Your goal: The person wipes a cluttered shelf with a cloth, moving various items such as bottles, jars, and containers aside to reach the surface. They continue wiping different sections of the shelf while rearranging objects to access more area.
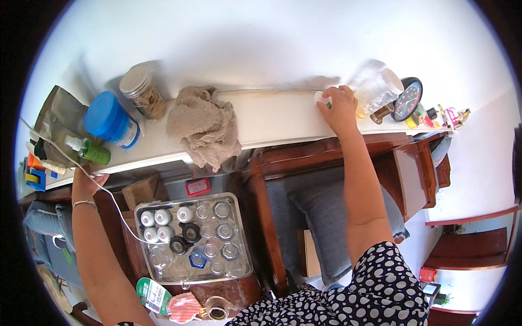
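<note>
My right hand (339,111) is on the white ledge (277,117), its fingers pinched round a small round white thing (319,98) with a bit of green. What it is I cannot make out. A clear plastic jar (380,92) with a white lid stands just right of that hand, beside a small brown bottle (382,113). My left hand (91,183) is at the ledge's front edge, below a green bottle (95,152) with a white cap. Its thumb and fingers look apart, partly hidden, and nothing shows in them.
Along the ledge stand a blue tub (111,119), a lidded jar (143,92), a crumpled beige cloth (204,127) and a round black dial (408,99). Below, a clear tray (247,255) holds several glasses and white-topped pieces. A white cable (115,204) hangs across the left side.
</note>
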A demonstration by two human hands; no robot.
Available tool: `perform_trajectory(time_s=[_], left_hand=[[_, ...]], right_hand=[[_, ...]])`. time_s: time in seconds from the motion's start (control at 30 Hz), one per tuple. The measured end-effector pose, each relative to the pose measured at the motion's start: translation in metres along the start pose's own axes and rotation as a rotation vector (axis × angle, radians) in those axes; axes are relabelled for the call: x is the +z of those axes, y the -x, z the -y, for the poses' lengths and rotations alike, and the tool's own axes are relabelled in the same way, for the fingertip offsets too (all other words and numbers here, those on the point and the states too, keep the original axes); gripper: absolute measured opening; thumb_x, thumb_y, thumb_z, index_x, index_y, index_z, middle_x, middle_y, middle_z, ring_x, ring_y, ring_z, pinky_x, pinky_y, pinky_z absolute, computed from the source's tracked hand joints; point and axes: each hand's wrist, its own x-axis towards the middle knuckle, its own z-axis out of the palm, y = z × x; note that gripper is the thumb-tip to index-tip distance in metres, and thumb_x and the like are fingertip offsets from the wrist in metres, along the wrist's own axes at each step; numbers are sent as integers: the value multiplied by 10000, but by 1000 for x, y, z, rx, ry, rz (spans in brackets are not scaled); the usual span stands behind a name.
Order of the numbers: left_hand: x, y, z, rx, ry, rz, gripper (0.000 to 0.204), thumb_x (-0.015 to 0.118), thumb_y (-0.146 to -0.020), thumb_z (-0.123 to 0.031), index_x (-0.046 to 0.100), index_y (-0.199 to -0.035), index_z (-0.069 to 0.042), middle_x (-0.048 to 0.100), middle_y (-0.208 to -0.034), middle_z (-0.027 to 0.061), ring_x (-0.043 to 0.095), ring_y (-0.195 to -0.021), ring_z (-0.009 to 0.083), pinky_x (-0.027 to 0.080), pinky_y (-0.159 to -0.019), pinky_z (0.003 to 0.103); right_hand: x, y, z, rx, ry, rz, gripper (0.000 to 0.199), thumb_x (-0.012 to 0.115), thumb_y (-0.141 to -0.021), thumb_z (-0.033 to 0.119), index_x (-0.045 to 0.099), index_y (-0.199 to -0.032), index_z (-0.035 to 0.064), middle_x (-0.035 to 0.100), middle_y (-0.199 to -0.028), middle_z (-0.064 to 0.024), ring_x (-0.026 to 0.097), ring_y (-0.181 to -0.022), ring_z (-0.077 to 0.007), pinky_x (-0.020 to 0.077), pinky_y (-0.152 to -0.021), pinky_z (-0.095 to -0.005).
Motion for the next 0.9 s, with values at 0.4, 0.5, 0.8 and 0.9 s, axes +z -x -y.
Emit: perform_trajectory(time_s=[0.4,0.5,0.8,0.9], left_hand=[[-11,-10,2,134,-76,49,372,489,-883,-381,507,-1170,-145,551,-1122,115,567,-979,329,542,-706,529],[13,1,4,98,-183,-89,355,497,-889,-348,496,-1158,-117,511,-1132,125,563,-944,349,550,-677,541],[25,18,-1,38,-160,-341,372,520,-867,-363,490,-1154,-128,497,-1105,77,553,-894,338,546,-665,530],[36,23,0,51,-181,-388,335,511,-869,-308,507,-1112,-77,538,-1033,123,593,-825,348,560,-611,519]], right_hand=[[-26,7,78,-274,-194,-266,262,705,-728,92,573,-952,66,542,-1127,-138,474,-1091,-318,361,-922,-428],[-35,15,151,-402,-460,-221,244,692,-743,82,573,-954,57,552,-1096,-147,494,-1067,-320,380,-918,-422],[-65,-5,336,-787,-710,-199,433,709,-712,116,525,-1100,55,526,-1128,-143,485,-1050,-326,371,-905,-424],[-70,-31,371,-824,-730,-270,493,724,-707,149,507,-1137,42,535,-1114,-162,490,-1039,-338,382,-900,-426]])
